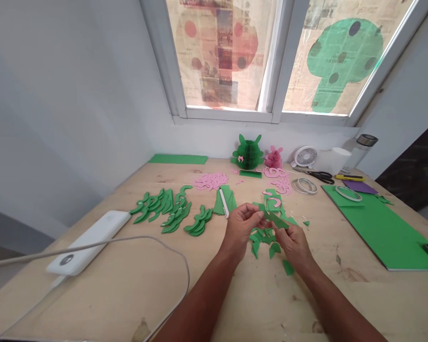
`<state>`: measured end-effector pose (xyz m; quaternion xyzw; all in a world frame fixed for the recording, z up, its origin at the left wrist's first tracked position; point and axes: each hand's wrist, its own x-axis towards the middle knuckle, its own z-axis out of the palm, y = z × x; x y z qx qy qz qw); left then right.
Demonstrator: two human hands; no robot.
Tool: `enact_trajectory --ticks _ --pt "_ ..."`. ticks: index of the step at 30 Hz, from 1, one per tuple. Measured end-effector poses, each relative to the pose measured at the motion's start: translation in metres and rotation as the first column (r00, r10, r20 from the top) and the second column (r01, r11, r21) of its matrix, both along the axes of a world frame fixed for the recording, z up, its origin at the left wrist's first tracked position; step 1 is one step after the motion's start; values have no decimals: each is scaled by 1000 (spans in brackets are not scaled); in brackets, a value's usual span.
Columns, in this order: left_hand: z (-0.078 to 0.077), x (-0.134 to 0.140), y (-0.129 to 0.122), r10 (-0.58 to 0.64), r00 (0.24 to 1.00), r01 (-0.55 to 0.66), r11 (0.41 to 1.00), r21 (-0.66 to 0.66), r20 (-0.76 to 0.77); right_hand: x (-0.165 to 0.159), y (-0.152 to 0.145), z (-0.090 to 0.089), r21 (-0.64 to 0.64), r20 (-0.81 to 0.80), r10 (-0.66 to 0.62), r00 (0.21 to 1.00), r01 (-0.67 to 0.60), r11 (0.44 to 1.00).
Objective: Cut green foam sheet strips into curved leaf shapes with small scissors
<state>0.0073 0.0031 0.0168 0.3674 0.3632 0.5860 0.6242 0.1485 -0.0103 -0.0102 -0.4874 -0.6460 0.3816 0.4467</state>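
Between my two hands, just above the table, is a piece of green paper point(278, 220). My left hand point(243, 222) pinches its left end with thumb and fingers. On the right end my right hand point(291, 241) is closed, its fingers partly hidden by the paper. Green paper scraps point(275, 249) lie on the table under and around both hands. Beyond my left hand a white pen point(223, 203) rests on folded green paper point(230, 195). A pink curved strip point(274, 202) lies on green pieces behind the hands.
Stacks of curved green cutouts point(178, 216) and a white power bank point(89, 242) with a cable lie left. Pink cutouts point(211, 181) lie farther back. Tape rolls point(304, 185), black scissors point(321, 176), a yellow cutter point(349, 177), a small fan point(305, 156) and green sheets point(385, 228) are right.
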Motion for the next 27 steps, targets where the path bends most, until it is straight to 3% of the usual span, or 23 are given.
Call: enact_trajectory --ticks 10,27 --pt "4 0 -1 -1 1000 1 1000 -25 -17 1 2 -3 -89 29 -23 999 26 996" --pt "1 -1 -1 -20 1000 20 1000 4 -16 -1 2 -2 -92 -10 0 1000 0 996"
